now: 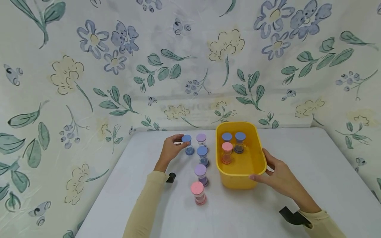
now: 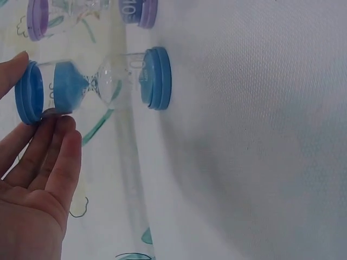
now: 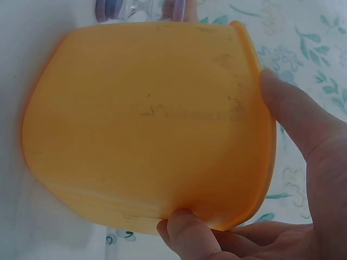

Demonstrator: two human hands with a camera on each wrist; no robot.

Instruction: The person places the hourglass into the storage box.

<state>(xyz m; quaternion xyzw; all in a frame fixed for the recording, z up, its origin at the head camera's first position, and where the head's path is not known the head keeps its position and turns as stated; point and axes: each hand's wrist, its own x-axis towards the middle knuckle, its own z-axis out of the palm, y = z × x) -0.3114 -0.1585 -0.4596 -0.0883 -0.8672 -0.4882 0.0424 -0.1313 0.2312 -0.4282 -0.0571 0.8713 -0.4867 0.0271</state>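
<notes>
Pinching blue hourglass point(image 2: 93, 82), gripping tub point(image 3: 152, 135) — yellow

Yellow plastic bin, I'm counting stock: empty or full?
Partly full: two blue-capped hourglasses and one pink-capped hourglass stand inside the bin, floor showing.

The wide cloth backdrop point(image 1: 175, 44) is white, patterned with blue flowers point(image 1: 93, 39), cream-yellow blossoms point(image 1: 227, 45) and green leaves point(image 1: 342, 57). The flat table point(image 1: 238, 215) is white; the rounded plastic bin point(image 1: 238, 182), yellow. Clear, waisted hourglasses point(image 1: 202, 151) have blue, lilac or pink caps. The long fabric sleeves point(image 1: 146, 201) are pale yellow.
</notes>
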